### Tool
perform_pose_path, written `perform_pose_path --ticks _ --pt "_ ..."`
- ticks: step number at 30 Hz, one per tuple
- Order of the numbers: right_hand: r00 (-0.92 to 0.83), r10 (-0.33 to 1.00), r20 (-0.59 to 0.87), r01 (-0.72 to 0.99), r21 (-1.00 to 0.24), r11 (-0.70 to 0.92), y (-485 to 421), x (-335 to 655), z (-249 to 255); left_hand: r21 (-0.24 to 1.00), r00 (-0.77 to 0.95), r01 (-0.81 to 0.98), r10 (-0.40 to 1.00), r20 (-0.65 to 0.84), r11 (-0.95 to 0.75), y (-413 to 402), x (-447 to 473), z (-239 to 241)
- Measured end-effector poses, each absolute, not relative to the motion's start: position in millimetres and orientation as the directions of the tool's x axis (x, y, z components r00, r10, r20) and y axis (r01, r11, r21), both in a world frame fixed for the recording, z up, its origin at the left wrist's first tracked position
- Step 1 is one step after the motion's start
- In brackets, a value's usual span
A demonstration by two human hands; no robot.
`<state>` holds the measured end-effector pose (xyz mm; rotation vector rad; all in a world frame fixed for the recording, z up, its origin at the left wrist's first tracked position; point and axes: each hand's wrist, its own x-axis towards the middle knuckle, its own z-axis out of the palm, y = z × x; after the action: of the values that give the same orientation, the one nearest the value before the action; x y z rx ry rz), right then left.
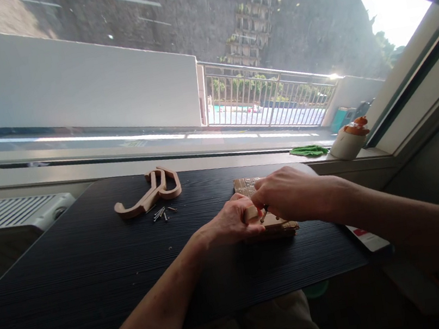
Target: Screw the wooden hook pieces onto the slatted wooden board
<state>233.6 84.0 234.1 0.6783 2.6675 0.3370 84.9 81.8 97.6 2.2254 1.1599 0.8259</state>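
Note:
My left hand (pixel 232 220) is closed round a pale wooden piece (pixel 252 214), whose end shows between thumb and fingers. Beside it, my right hand (pixel 292 192) pinches a thin metal tool with a dark upper part (pixel 265 211), its tip pointing down at the wood. Most of that tool is hidden by the fingers, so its kind is unclear. Under both hands lies a rough brown block (pixel 243 185), with its near edge showing below my right hand. My hands are close together, almost touching.
On the dark table (pixel 110 291) lie a curved wooden hook-like frame (pixel 153 193) and several loose screws or nails (pixel 163 213). A red-and-white box (pixel 371 238) is at the right edge. A green cloth (pixel 309 151) and a white pot (pixel 347 141) sit on the windowsill; a radiator (pixel 16 211) stands left.

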Motion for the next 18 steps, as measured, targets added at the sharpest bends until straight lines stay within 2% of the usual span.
perform_pose_path --ticks 18 --pt "-0.772 0.520 -0.367 0.450 0.263 0.853 96.0 228.2 231.4 0.652 0.478 0.523 0.822 0.309 -0.549 81.4 84.1 97.4"
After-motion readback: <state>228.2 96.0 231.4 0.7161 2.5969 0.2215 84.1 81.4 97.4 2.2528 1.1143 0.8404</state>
